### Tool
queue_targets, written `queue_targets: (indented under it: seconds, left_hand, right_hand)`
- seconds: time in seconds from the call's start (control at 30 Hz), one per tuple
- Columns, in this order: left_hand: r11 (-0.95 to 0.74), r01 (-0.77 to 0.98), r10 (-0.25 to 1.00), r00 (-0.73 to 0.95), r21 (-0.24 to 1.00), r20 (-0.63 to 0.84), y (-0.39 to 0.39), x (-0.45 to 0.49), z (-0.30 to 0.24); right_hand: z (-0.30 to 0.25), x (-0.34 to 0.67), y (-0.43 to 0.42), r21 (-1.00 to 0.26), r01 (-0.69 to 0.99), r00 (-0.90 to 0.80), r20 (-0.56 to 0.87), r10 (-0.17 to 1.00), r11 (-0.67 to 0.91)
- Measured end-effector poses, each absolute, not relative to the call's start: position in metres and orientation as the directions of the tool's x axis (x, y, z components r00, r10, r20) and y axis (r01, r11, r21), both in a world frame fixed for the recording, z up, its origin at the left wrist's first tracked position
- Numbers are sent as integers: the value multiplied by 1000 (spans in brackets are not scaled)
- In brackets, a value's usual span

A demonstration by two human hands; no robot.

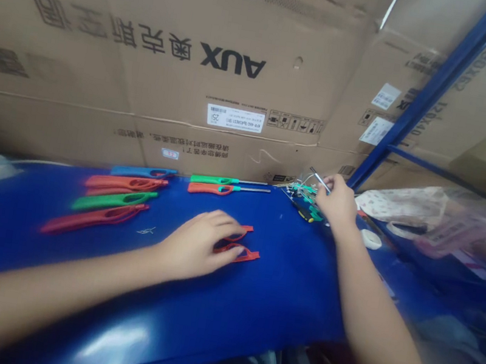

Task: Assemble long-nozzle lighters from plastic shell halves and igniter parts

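Note:
My left hand [198, 244] lies on the blue table [280, 298], its fingers curled over two red plastic handle shells [242, 252] that poke out to its right. My right hand [336, 202] reaches to the far right of the table and pinches a thin metal rod [319, 179] over a small heap of wired parts [307, 199]. Whole stick lighters lie further back: a green one [215, 180] and a red one [218, 190] with metal tubes.
A row of red, green and blue lighter bodies [115, 199] lies at the left of the table. Large brown cardboard boxes [174, 60] wall off the back. A blue metal shelf post [433, 89] and a plastic bag of goods [443, 226] stand at the right.

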State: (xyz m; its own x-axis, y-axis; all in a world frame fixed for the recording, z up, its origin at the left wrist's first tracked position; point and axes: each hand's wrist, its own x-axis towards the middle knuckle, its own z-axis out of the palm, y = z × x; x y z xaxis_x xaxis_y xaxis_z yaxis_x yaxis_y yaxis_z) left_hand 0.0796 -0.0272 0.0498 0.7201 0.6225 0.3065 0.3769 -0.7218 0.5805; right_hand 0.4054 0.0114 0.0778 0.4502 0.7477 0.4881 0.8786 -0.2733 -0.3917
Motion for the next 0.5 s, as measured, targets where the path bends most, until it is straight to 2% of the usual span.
queue_targets:
  seconds: [0.03,0.07,0.13,0.27,0.37,0.5]
  left_hand:
    - [-609,306,672,689,731,272,-17,96,53]
    - [-416,216,756,622,884,204,-5,114,56]
    - [-262,183,814,570,947,115,22,152,57]
    - [74,114,838,532,991,-124,67,223,54]
    - [279,27,812,527,960,-251,84,257,53]
    - [469,-83,752,560,879,-348,92,275,54]
  right_hand:
    - [78,406,11,-398,877,453,492,744,-271]
    - [78,406,11,-403,875,454,495,741,-267]
    - [78,407,11,-411,875,451,501,739,-256]
    - [78,407,12,-417,879,437,511,740,-232]
    - [78,408,12,-414,883,429,515,742,-223]
    - [80,411,11,-399,888,422,514,747,-227]
